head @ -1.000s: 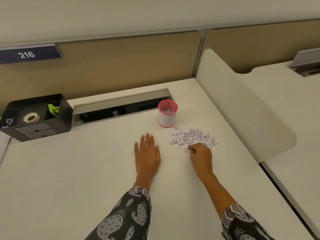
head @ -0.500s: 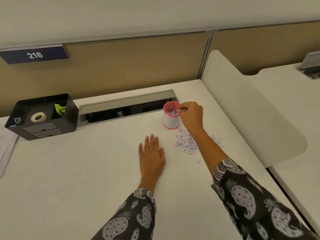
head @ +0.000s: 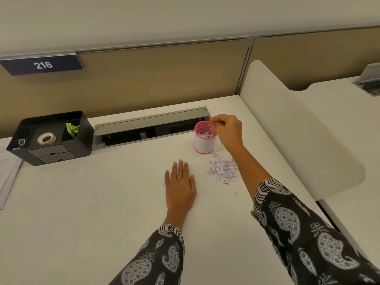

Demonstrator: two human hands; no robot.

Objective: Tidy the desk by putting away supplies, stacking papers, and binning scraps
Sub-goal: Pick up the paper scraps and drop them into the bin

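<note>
A pink-rimmed white cup stands on the white desk and holds lilac paper scraps. A loose pile of paper scraps lies just in front of it, with one stray piece nearer to me. My right hand hovers at the cup's right rim, thumb and fingertips pinched together on a few scraps above the opening. My left hand lies flat on the desk, palm down, left of the pile, touching nothing else.
A black desk organizer with a tape roll and a green item sits at the back left. Printed sheets lie at the left edge. An open cable tray runs behind the cup. A white divider panel bounds the right side.
My right hand left the scrap pile, rose to the cup with a pinch of scraps and now stays over its rim. The left hand has kept flat in place.
</note>
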